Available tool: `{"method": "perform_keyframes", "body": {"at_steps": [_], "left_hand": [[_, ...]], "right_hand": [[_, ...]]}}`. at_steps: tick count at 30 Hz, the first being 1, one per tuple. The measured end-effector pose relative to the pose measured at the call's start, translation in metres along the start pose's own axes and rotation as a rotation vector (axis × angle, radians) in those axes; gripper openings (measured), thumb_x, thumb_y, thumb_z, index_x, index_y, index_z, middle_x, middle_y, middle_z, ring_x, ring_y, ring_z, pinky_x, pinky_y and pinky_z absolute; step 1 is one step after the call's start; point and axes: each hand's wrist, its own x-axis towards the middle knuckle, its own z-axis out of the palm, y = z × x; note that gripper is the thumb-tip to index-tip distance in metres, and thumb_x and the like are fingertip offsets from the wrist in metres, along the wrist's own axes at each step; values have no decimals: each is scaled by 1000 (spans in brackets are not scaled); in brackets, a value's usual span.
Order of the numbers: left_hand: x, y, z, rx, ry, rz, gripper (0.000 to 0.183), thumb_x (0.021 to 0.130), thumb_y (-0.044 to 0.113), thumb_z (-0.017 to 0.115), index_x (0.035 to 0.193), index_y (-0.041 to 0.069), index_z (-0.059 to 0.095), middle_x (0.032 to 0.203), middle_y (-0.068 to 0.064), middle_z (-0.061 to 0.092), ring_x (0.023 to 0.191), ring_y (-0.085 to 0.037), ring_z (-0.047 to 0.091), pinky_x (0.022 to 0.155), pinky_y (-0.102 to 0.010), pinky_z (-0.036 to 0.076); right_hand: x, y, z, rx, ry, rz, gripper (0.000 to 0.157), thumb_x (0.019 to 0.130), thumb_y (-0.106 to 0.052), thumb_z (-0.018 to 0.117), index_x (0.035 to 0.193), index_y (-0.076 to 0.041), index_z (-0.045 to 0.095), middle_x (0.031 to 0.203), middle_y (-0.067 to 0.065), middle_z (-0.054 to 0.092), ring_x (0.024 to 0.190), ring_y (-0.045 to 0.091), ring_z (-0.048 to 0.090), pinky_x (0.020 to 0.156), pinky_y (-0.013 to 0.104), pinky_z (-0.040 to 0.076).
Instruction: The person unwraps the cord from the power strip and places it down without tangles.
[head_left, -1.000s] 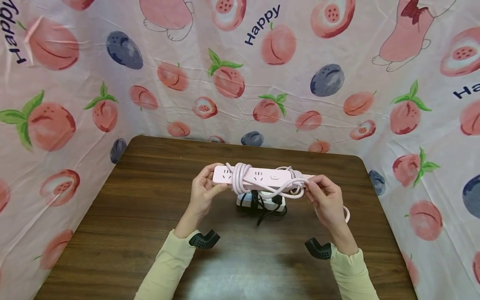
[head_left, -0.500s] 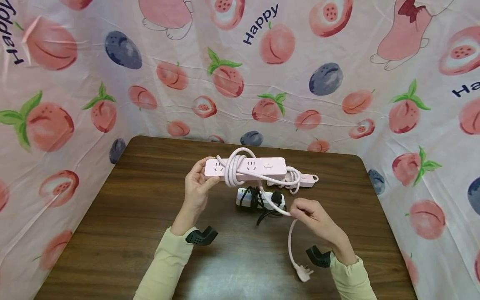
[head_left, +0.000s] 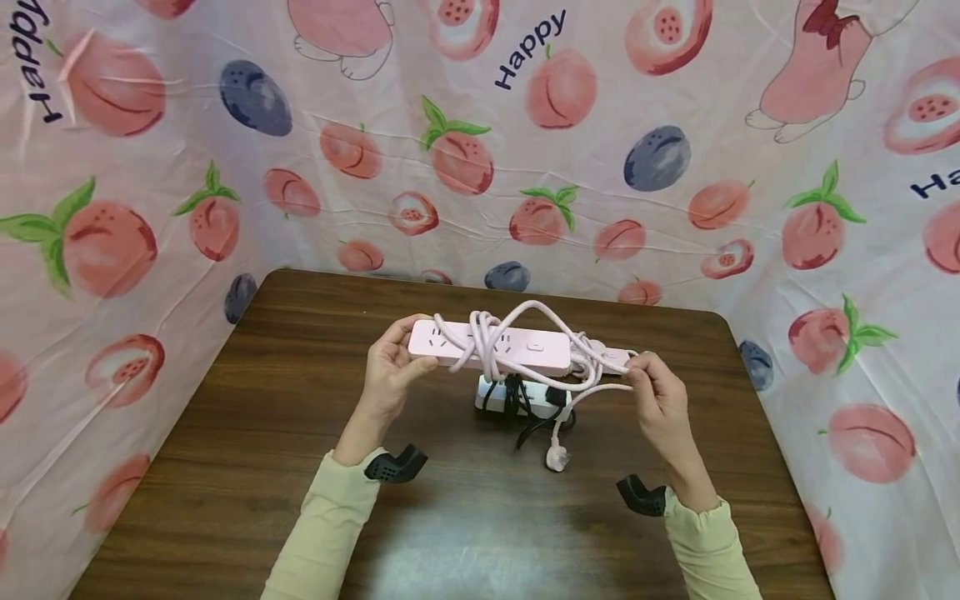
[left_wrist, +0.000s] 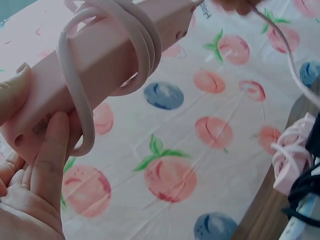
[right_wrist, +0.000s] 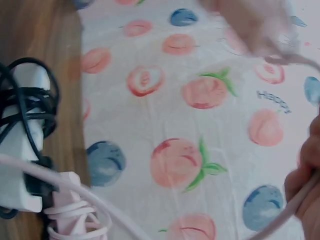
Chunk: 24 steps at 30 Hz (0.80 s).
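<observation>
A pink power strip (head_left: pixel 551 352) is held above the table, its pale pink cord (head_left: pixel 483 337) looped several times round its middle. My left hand (head_left: pixel 392 367) grips its left end, thumb in front and fingers behind, as the left wrist view also shows. Out to the right, my right hand (head_left: pixel 660 400) pinches the cord between thumb and fingers. From there the cord's free end runs back left, with its plug (head_left: pixel 557 457) dangling over the table. In the right wrist view the right hand (right_wrist: pixel 306 175) shows at the edge with the cord in its fingers.
Behind the held strip, a white power strip (head_left: pixel 491 396) wrapped in black cord lies on the brown wooden table (head_left: pixel 300 400). A second pink power strip (head_left: pixel 617 358) with wound cord lies further back. A fruit-print curtain (head_left: pixel 360 200) surrounds the table's back and sides.
My right hand let go of the strip's right side, drew the cord down, then carried it up and right. The plug end swung left. My left hand moved slightly left with the strip.
</observation>
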Motion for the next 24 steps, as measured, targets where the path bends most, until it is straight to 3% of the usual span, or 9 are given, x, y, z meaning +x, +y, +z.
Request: {"method": "perform_keyframes", "body": {"at_steps": [4,7,9,12,15,17,20,24], "left_hand": [[-1,-3,-6,49,42,-1,47,73,4,78,115,5,58,107,-4,62,89,-11,61,71,-18,53],[0,-5,-8,67,93,0,46,74,-1,76,116,2,57,106,-5,62,87,-11,61,70,-18,53],[1,-5,-8,63,138,4,46,73,-2,76,115,2,57,105,-5,62,88,-11,60,71,-17,52],[5,-4,-8,33,188,20,45,72,-2,78,113,3,59,104,-5,62,90,-11,59,72,-17,52],[8,-1,-7,2,203,43,45,71,1,79,112,3,60,104,-6,62,92,-12,58,73,-17,51],[9,1,-7,-21,190,49,45,71,0,79,112,3,61,104,-6,62,92,-12,57,74,-17,51],[8,3,-6,-48,144,43,46,71,0,78,113,1,60,105,-6,61,92,-12,57,74,-17,51],[6,4,-8,-68,79,22,46,72,0,78,114,1,59,107,-6,62,92,-12,59,75,-18,51]], "right_hand": [[0,-8,-7,413,44,-105,29,97,-6,46,74,12,47,72,3,47,69,13,42,63,23,33],[-2,-6,-10,650,-80,-224,28,95,-4,49,70,9,48,65,9,41,63,18,37,59,28,27],[-3,-4,-12,669,-209,-256,25,92,-1,51,68,5,48,61,8,37,59,16,33,55,28,23],[-8,-1,-16,545,-417,-147,20,88,5,56,69,-1,52,60,5,38,55,13,31,48,25,25],[-12,2,-18,270,-564,83,19,85,6,60,73,-8,60,62,-1,49,56,7,37,47,21,32],[-14,6,-17,69,-602,221,19,86,4,62,75,-12,64,65,-6,55,58,4,42,48,21,37],[-13,13,-13,-178,-544,333,18,88,-5,63,73,-14,66,66,-10,58,58,1,44,49,20,39],[-7,21,-11,-320,-356,394,17,88,-6,64,72,-9,66,61,-9,54,55,3,41,48,22,35]]}}
